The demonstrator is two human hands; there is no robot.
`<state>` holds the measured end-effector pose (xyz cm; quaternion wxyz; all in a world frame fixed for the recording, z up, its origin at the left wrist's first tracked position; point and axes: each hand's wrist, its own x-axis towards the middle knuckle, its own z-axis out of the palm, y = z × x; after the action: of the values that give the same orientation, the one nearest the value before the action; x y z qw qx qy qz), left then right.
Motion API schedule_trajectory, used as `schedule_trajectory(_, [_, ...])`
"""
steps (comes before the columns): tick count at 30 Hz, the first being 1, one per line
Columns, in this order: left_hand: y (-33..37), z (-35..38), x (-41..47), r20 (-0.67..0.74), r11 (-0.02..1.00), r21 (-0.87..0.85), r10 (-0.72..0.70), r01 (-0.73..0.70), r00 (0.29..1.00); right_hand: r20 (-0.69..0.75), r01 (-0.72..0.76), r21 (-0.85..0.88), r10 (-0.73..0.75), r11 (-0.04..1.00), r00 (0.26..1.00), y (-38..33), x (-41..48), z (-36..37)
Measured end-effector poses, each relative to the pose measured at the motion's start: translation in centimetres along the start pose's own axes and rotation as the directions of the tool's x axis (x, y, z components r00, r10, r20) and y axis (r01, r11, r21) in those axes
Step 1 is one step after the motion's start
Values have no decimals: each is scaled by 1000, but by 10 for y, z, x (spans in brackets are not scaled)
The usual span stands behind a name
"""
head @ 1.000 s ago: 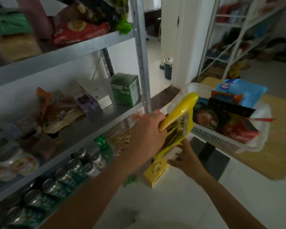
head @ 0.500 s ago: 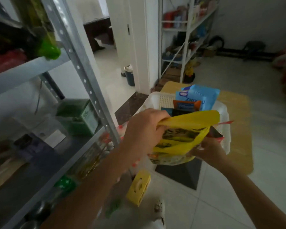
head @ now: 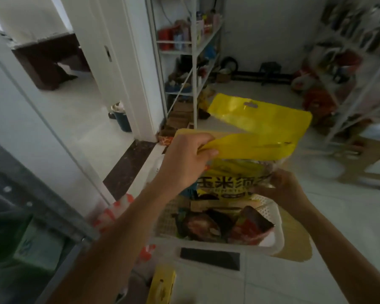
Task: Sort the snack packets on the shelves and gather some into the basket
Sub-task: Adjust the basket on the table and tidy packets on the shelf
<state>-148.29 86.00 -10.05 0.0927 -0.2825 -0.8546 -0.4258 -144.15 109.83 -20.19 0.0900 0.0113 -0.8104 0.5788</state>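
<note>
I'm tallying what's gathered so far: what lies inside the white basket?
The white basket shows a dark packet with a red packet beside it. Its far half is hidden by the yellow packet, which the left hand and right hand hold above it.

You have one view only, worn on your head: a wide-angle lens facing forward and steeply down onto the white basket [head: 272, 240], which sits just below mid-frame. It is close: your left hand [head: 184, 163] and right hand [head: 281, 189], gripping the yellow snack packet [head: 250, 145] above the basket, fill the centre. Beyond the basket lies a far shelf rack [head: 193, 51]; left of it is the near shelf post [head: 42, 207].
</note>
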Motion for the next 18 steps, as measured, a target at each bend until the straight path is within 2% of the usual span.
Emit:
schedule_trajectory(4, [-4,11,35,-45,992,96,90,-86,995,35,45,349,-60,936,998,-16,27,-23])
schedule_trajectory(8, [-3,14,55,11,989,108,102,-102,995,-127,84,396,-36,915,991,-26,56,-26])
schedule_trajectory(11, [-6,8,59,53,994,94,44,-48,998,-159,86,444,-16,892,987,-23,70,-21])
schedule_trajectory(14, [-18,1,56,-50,997,66,-29,32,998,-60,36,487,-7,873,998,-23,87,-12])
schedule_trajectory(18, [-35,-6,44,-276,989,101,-79,110,958,63,-16,407,-11,913,998,-31,115,11])
